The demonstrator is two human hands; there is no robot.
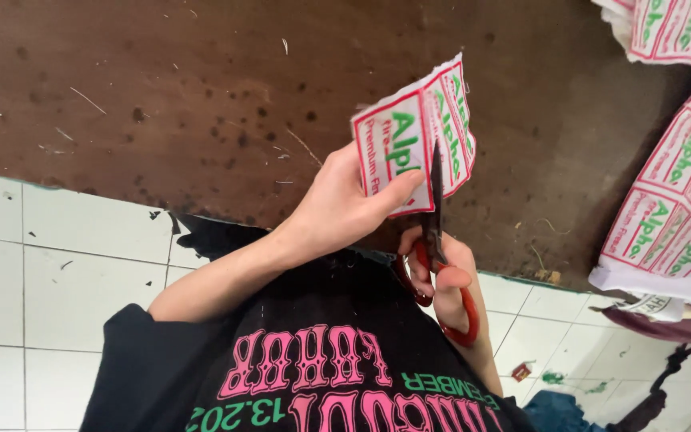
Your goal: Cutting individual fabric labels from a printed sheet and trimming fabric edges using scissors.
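- Head view, nearest to us: our black T-shirt (281, 376) with pink and green print fills the bottom of the frame, over a white tiled floor (41, 272).
- Our right hand (445, 276) is closed through the red loops of a pair of scissors (435, 240), thumb in one loop and fingers in the other.
- We see the scissors' long axis running nearly upright in the frame, handles toward our body and the dark blades pointing away from us, up into the paper.
- The blades look close together; we cannot tell whether they are fully closed.
- Our left hand (345, 204) reaches in from the left and pinches a sheet of printed labels (409, 132), thumb on the near face beside the blades.
- The sheet is white with red-bordered, green-lettered labels; it is held up above the brown table (161, 104), tilted, its upper end leaning to the right, with the blade tip lying over its middle.
- Small scraps and dark spots are scattered on the table.
- Farther off at the right edge, a stack of the same label sheets (673, 216) lies on the table, with more label sheets (673, 28) in the top right corner.
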